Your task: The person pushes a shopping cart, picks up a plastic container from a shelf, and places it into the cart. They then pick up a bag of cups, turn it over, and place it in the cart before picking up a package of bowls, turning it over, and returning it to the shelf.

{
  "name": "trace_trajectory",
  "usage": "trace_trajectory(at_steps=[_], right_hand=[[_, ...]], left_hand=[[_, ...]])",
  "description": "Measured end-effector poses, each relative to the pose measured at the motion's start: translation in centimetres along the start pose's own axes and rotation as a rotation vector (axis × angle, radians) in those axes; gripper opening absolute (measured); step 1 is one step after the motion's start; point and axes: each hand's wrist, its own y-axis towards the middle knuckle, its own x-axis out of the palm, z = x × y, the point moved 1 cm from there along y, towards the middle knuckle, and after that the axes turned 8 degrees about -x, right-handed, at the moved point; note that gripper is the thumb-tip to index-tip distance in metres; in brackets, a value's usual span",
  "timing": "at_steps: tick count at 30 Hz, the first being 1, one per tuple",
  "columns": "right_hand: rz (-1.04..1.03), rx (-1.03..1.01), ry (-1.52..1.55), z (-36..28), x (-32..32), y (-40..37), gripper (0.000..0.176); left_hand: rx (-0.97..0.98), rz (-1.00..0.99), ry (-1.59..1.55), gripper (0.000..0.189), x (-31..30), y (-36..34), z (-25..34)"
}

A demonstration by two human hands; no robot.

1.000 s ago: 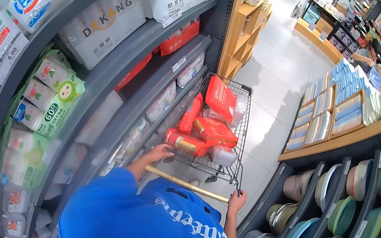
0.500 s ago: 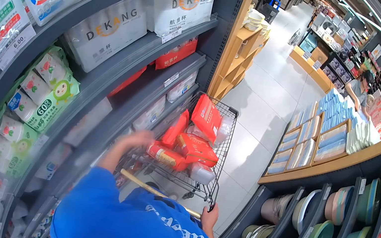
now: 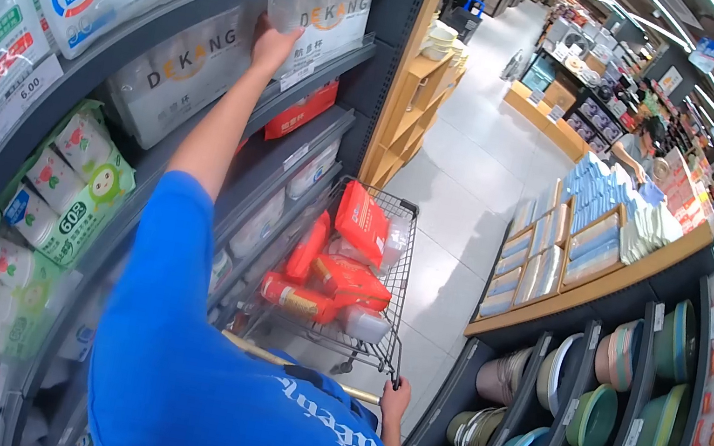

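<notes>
My left hand (image 3: pixel 273 45) reaches up to the shelf and grips the left edge of a clear-wrapped DEKANG pack of cups (image 3: pixel 335 16); some of its fingers are hidden by the pack. Beside it on the same shelf stands another DEKANG pack (image 3: pixel 179 70). Down at the right, my right hand (image 3: pixel 394 399) is closed on the handle end of a shopping cart (image 3: pixel 397 310). Inside the cart lie several red packets (image 3: pixel 362 224) and clear plastic containers (image 3: pixel 365 325).
Green-wrapped cup packs (image 3: pixel 73 199) fill the shelf at left. Stacked bowls (image 3: pixel 598 419) sit in slanted racks at right, below folded blue and white cloths (image 3: pixel 594 192). A tiled aisle (image 3: pixel 464 175) runs ahead, and a person (image 3: pixel 638 152) stands beyond the cloths.
My left hand has risen from beside the cart to the DEKANG pack on the shelf, arm now stretched out. My right hand stays on the cart handle. The view has shifted slightly.
</notes>
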Motion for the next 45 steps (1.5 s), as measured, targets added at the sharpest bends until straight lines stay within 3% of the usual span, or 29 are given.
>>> trace_trajectory(at_steps=[4,5,8,14,16,18,20,22,24,25,27,28,30,33,36,39,42,45], right_hand=[[0.005,0.096,0.024,1.7,1.1,0.6,0.043],[0.007,0.105,0.028,2.2,1.5,0.5,0.042],[0.015,0.127,0.034,2.5,1.7,0.3,0.042],[0.147,0.055,-0.141,0.8,1.9,-0.5,0.043],[0.22,-0.032,-0.178,0.0,1.2,0.1,0.054],[0.305,-0.066,-0.081,-6.1,-2.3,0.9,0.056],[0.309,-0.079,0.315,-11.4,-5.4,2.4,0.054],[0.221,-0.103,0.93,-16.1,-7.9,2.7,0.057],[0.26,0.02,1.481,-13.4,-7.7,3.1,0.074],[0.148,-0.072,1.551,-17.8,-9.7,1.5,0.077],[-0.101,-0.241,1.67,-26.8,-13.8,-1.6,0.083],[-0.138,-0.348,1.527,-26.3,-14.2,-1.6,0.088],[0.033,-0.408,0.986,-28.4,-13.9,-2.2,0.095],[-0.039,-0.268,1.087,-30.1,-12.4,-2.3,0.089],[-0.046,-0.233,1.293,-29.2,-10.6,-2.0,0.083],[0.015,-0.251,1.468,-29.0,-9.9,-2.0,0.077],[0.098,-0.194,1.586,-28.9,-10.4,-1.4,0.074],[0.143,-0.187,1.583,-29.0,-10.3,-1.0,0.071]], left_hand=[[-0.061,-0.03,-0.188,0.094,1.5,0.0,0.8],[-0.142,-0.158,-0.123,0.086,1.6,0.5,0.7],[0.06,-0.118,-0.044,0.075,-1.6,-4.0,4.7],[0.69,0.12,-0.013,0.066,-8.3,-11.9,8.5],[0.613,-0.038,-0.17,0.069,-12.0,-15.4,10.7],[0.495,-0.258,-0.447,0.072,-14.8,-19.3,11.8],[0.331,-0.539,-0.834,0.075,-16.6,-23.0,11.7],[0.024,-0.831,-0.977,0.08,-16.9,-26.6,9.5],[-0.22,-1.039,-1.015,0.086,-16.5,-29.6,7.3],[-0.299,-1.107,-0.987,0.091,-16.1,-30.9,6.1],[-0.394,-1.189,-0.937,0.092,-16.2,-32.7,4.4],[-0.444,-1.179,-0.928,0.086,-16.4,-33.0,3.9],[-0.538,-1.143,-0.92,0.074,-16.8,-33.3,3.3],[-0.707,-1.165,-0.976,0.067,-17.4,-33.0,2.2],[-0.598,-1.23,-0.917,0.08,-17.7,-33.2,1.0],[-0.425,-1.289,-0.852,0.08,-18.9,-33.0,0.6],[-0.303,-1.292,-0.84,0.078,-20.0,-32.8,0.6],[-0.271,-1.258,-0.752,0.06,-21.0,-32.6,-0.1]])
